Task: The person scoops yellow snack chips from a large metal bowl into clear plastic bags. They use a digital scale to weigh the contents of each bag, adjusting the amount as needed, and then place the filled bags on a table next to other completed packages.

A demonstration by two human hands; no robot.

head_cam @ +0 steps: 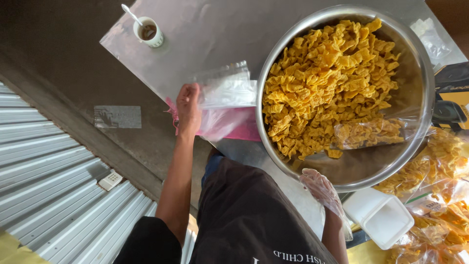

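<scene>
Your left hand (188,110) pinches the edge of a thin, crinkly clear plastic bag (225,88), which lies on the smooth metal table (205,34) over a pink plastic bag (229,124), just beside the big bowl. Your right hand (320,188), sheathed in a loose, filmy disposable glove, rests at the near rim of that wide, round stainless steel bowl (420,63), fingers lightly curled and holding nothing. The bowl is heaped with golden, ruffled fried crackers (327,78); a filled clear packet (369,133) of the same lies on the pile. To the right sit more filled packets (439,171) and a white square plastic tub (383,215). Far off on the table stands a small white cup (149,32) with brown drink and a spoon.
</scene>
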